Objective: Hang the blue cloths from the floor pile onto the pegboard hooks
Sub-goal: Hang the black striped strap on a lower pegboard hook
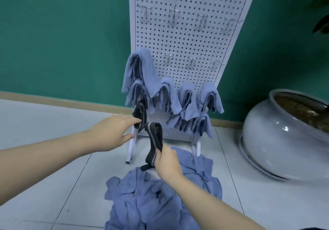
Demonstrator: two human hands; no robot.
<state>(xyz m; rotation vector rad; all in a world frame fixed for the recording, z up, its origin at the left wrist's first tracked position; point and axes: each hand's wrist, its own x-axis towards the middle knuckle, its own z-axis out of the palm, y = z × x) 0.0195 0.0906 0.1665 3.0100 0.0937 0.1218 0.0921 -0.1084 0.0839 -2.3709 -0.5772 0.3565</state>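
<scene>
Head view: my left hand [114, 132] touches dark strap [153, 137] near pegboard [187, 39] foot, fingers extended, tips hidden behind strap. Right hand [166, 161] pinches strap's lower part. Blue cloths [160, 199] piled on floor, pile cut off below; others [140, 69] hang on lower hooks. Upper hooks [173, 15] blurred.

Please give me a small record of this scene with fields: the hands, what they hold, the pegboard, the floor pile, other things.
left hand: fingers reach to the upper end of a dark strap, near the pegboard's lower left
right hand: pinches the same strap lower down
pegboard: white, standing against a green wall
hung cloths: several blue cloths on the lower hooks
bare hooks: two upper rows
floor pile: blue cloths in front of the board
other: large grey ceramic pot at right
</scene>
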